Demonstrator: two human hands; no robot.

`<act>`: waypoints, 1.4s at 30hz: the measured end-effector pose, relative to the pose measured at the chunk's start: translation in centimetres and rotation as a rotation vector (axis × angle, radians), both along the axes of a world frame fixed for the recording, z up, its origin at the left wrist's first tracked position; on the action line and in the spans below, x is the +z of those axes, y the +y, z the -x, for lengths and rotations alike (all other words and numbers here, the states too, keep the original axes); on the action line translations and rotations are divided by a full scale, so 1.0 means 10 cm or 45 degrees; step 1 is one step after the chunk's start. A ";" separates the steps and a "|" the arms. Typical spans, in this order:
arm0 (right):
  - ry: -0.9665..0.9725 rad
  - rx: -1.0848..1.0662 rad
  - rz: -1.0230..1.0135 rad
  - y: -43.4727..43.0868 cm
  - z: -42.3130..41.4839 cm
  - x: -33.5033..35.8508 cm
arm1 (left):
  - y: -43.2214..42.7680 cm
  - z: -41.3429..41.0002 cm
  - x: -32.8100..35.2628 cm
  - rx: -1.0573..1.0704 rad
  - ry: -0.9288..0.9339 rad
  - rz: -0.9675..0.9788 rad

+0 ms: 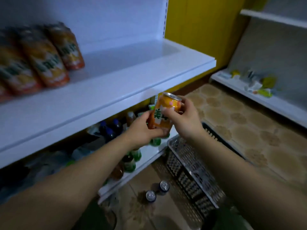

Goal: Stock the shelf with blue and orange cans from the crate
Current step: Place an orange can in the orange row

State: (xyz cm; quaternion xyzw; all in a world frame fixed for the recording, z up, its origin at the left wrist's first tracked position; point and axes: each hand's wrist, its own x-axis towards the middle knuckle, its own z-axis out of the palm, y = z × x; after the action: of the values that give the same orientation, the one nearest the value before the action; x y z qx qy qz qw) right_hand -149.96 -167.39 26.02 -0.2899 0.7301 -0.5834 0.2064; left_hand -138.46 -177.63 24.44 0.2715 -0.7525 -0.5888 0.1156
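Note:
Both my hands hold one orange can [163, 112] in front of the white shelf [126, 83], just below its front edge. My left hand [142, 130] grips the can's lower part from the left. Its top and side are pinched by my right hand [184, 117]. Several orange cans [43, 58] stand in a blurred row on the shelf at the left. The grey plastic crate [187, 166] stands on the floor under my right forearm. Two blue cans [157, 191] stand upright on the floor just left of the crate.
The lower shelf [146, 163] holds dark and green bottles [132, 161]. The right part of the white shelf is bare. A second shelf unit [265, 97] at the right carries small packets. A yellow wall [199, 27] stands behind. The floor is patterned tile.

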 end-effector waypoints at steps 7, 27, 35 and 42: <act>0.176 0.143 0.186 -0.40 -0.55 0.77 | -0.16 -0.78 0.70 0.211 0.065 0.251; 0.320 0.494 0.105 -1.70 -1.07 0.94 | -0.89 -2.20 0.74 0.459 -1.111 1.007; 0.393 0.492 0.034 -2.10 -0.91 0.92 | -0.88 -2.18 0.73 0.486 -1.120 1.029; 0.526 0.476 0.010 -2.33 -0.90 0.93 | -0.89 -2.18 0.71 0.496 -1.124 1.040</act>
State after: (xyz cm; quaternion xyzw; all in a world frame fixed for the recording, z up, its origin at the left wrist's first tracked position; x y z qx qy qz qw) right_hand -140.93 -190.69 35.31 -0.5331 0.6884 -0.4664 0.1561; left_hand -116.65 -186.49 31.52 0.5549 -0.8301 -0.0547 -0.0065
